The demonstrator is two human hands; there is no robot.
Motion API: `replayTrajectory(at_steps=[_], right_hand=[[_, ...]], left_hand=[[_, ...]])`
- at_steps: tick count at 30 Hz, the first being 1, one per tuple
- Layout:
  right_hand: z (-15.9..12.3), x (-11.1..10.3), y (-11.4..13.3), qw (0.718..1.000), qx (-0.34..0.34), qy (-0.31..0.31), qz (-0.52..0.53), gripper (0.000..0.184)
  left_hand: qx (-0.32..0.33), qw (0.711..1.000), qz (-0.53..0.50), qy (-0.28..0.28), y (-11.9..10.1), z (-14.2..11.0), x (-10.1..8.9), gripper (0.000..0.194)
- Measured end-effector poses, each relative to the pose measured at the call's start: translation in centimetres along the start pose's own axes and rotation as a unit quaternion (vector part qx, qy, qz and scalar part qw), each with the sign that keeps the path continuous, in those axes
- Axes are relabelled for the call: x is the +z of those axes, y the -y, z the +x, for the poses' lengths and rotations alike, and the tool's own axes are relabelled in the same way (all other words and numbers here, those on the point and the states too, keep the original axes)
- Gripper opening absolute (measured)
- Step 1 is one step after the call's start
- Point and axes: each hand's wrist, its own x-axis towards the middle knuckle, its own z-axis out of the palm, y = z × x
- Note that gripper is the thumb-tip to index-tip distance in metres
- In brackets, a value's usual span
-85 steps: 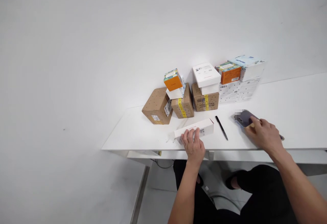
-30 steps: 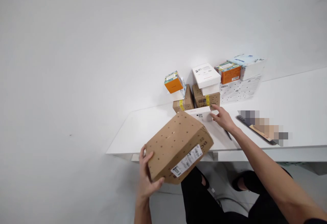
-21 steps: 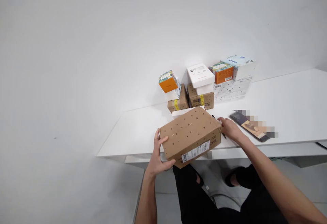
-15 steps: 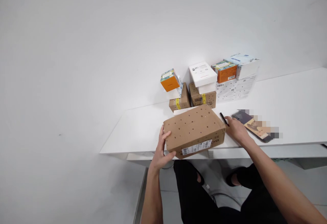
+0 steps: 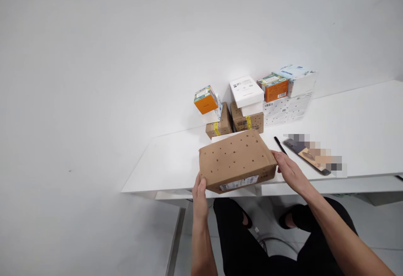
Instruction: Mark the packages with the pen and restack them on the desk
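A brown cardboard box (image 5: 236, 156) with small dark printed marks and a white label on its near side lies tilted between my hands at the table's front edge. My left hand (image 5: 199, 192) grips its near left corner, thumb against the side. At the right end, my right hand (image 5: 289, 169) closes on the box's edge, with part of the fingers hidden. Just beyond that hand a black pen (image 5: 280, 145) rests on the table. Right of the pen lies a flat dark pack with a picture (image 5: 305, 154), partly blurred out.
Against the wall stand brown boxes with yellow tape (image 5: 247, 122), white boxes (image 5: 247, 91), orange-and-green boxes (image 5: 206, 99) and a pale blue box (image 5: 299, 78), stacked. The white table's (image 5: 151, 162) left edge is near. Cables (image 5: 280, 239) lie on the floor below.
My right hand has let go of the pen, which now lies on the table, and has taken hold of the box's right end. My left hand has shifted its grip at the left corner.
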Motion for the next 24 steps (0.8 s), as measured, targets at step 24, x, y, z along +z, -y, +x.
replayTrajectory(at_steps=[24], right_hand=[[-6.4,0.8,-3.5,0.992,0.061,-0.051,0.096,0.049]], left_hand=[[-0.038,0.998,-0.037,-0.046,3.9,-4.1,0.0,0.062]])
